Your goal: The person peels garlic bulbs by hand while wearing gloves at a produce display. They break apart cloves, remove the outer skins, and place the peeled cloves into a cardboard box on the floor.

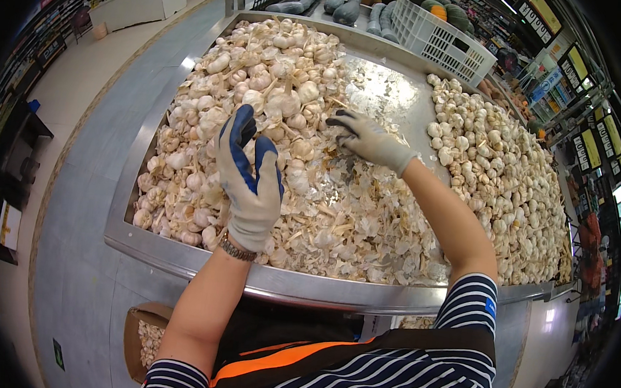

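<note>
A large heap of garlic bulbs (208, 117) fills the left of a metal display bin, with loose garlic skins (366, 219) spread over the near middle. My left hand (249, 179), in a light glove with blue coated fingers, hovers over the heap. Its thumb and fingers are apart and nothing shows between them. Beside a big garlic bulb (283, 103) its fingertips come close to the pile. At the heap's right edge my right hand (371, 139), gloved the same way, lies palm down over skins and bulbs. Its fingers reach out to the left; the underside is hidden.
A second pile of smaller garlic bulbs (497, 163) covers the bin's right side. The bin's metal rim (305, 287) runs along the front. Behind stand a white plastic crate (440, 49) and several grey-green gourds (347, 8). A cardboard box (144, 337) with garlic sits low at left.
</note>
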The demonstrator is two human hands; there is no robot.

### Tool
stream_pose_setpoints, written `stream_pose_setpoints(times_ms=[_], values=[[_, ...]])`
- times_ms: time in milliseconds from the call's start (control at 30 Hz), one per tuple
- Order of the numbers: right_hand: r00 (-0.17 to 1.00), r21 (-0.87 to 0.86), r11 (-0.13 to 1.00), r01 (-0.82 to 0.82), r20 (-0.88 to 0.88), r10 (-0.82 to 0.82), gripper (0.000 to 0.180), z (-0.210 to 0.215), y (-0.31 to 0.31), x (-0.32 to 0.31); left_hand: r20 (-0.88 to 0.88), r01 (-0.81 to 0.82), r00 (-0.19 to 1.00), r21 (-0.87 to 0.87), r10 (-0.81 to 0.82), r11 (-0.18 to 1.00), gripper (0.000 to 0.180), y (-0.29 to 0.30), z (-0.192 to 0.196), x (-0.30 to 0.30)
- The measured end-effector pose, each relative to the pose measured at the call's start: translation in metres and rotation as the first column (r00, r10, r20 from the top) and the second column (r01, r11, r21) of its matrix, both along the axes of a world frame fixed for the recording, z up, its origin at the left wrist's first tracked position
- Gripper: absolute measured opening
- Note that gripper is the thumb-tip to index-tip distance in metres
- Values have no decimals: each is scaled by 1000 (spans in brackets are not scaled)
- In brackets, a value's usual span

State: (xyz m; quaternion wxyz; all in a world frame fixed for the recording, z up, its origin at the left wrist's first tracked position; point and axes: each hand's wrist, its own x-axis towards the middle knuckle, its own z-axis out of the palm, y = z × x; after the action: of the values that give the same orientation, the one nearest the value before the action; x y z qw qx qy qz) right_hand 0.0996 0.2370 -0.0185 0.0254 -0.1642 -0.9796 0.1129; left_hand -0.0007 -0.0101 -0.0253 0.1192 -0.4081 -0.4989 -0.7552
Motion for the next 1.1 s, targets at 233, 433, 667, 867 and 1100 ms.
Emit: stream_pose_setpoints(times_ms=[233,433,667,867,1100], values=[[939,-339,925,170,341,-48,30,26,-10,46,25,13,1000,-11,-12,1000,47,1,-4,-9],[980,-280,960,22,-183,-76,28,25,-38,38,103,27,994,46,-32,999,43,4,-2,-4],[983,-80,987,139,-112,-148,45,-41,-45,-32,117,22,993,-9,-21,1000,42,-1,-1,-8],[998,92,994,54,12,-56,48,-14,-60,-11,107,34,994,18,-36,999,38,2,-3,-9],[884,-902,429,-40,-232,-406,25,-17,-9,29,209,169,965,-44,-156,985,38,3,-1,0]])
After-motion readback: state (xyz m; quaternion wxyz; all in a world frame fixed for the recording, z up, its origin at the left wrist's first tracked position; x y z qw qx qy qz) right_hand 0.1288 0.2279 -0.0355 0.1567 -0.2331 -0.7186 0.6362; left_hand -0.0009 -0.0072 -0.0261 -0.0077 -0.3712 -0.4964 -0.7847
